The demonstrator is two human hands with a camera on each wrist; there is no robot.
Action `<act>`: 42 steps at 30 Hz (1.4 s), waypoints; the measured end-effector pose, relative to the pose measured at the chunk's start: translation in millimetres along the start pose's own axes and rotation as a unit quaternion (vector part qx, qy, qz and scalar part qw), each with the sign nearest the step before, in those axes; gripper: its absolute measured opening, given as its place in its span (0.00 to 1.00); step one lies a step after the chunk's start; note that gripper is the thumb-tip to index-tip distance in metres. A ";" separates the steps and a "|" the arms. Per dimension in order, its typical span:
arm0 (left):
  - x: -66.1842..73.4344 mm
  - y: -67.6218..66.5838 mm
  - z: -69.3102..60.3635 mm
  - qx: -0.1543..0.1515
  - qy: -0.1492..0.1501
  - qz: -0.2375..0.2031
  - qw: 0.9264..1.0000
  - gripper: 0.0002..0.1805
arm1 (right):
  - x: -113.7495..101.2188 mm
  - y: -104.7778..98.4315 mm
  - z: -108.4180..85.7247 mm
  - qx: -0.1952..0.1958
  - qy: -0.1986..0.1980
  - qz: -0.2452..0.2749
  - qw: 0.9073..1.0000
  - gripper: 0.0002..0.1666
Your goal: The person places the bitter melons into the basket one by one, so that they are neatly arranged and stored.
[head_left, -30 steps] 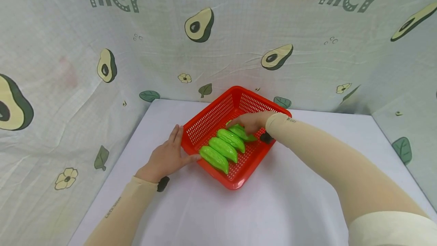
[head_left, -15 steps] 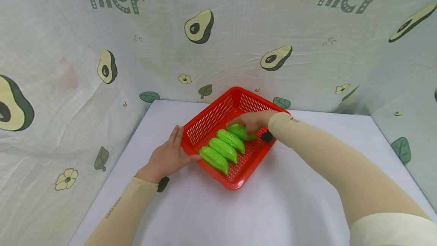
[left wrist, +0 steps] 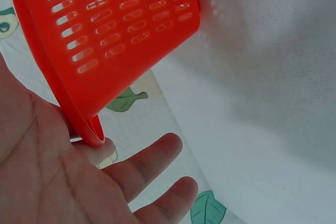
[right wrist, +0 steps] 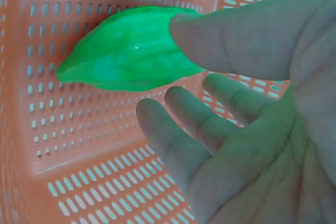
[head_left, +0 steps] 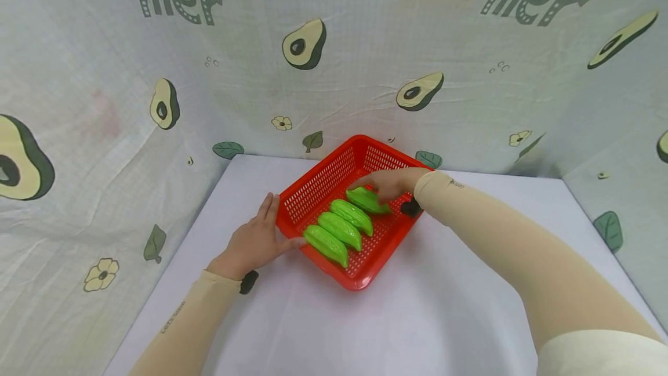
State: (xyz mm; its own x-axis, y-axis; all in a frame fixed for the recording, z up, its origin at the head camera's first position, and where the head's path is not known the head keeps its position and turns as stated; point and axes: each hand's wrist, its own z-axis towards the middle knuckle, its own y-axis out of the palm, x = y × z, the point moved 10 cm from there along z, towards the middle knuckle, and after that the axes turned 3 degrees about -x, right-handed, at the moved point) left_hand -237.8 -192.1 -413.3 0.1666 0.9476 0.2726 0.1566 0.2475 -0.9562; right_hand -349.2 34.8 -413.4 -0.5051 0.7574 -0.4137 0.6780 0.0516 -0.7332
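Several green bitter melons lie side by side in a red plastic basket. My right hand is over the rearmost bitter melon. In the right wrist view, its thumb touches that bitter melon, while the other fingers extend apart from it over the basket floor. My left hand rests against the basket's left corner. Its thumb reaches to the rim along the near side, and its straight fingers lie by the left side. In the left wrist view, the rim lies against the fingers.
The basket stands at an angle on a white-covered table. Close behind it hangs a cloth printed with avocados, with more cloth along both sides. A dark wrist camera on my right arm sits over the basket's right rim.
My right hand has drawn slightly up and right off the rearmost bitter melon, so more of it shows. My left hand stays against the basket. The head view has shifted slightly.
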 end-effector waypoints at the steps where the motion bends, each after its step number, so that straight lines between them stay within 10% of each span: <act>1: 0.1 0.3 0.1 0.000 0.000 0.000 1.000 0.69 | -0.1 -1.1 -0.7 0.002 -0.002 0.001 1.000 0.47; 21: -4.3 4.9 1.2 -0.002 -0.003 -0.003 1.000 0.71 | 17.5 -44.5 -88.0 0.130 -0.020 0.058 0.990 0.43; 42: -0.1 0.9 -0.4 0.002 0.005 -0.008 1.000 0.71 | 108.9 20.5 -221.6 0.200 0.024 0.081 0.976 0.42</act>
State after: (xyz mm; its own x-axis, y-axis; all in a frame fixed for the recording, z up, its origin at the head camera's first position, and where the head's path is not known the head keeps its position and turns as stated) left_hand -237.3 -192.0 -414.1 0.1747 0.9411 0.2896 0.1562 0.2639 -0.9518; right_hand -272.0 262.6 -353.9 -0.3768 0.7640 -0.5237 0.4789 -0.3233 -0.8162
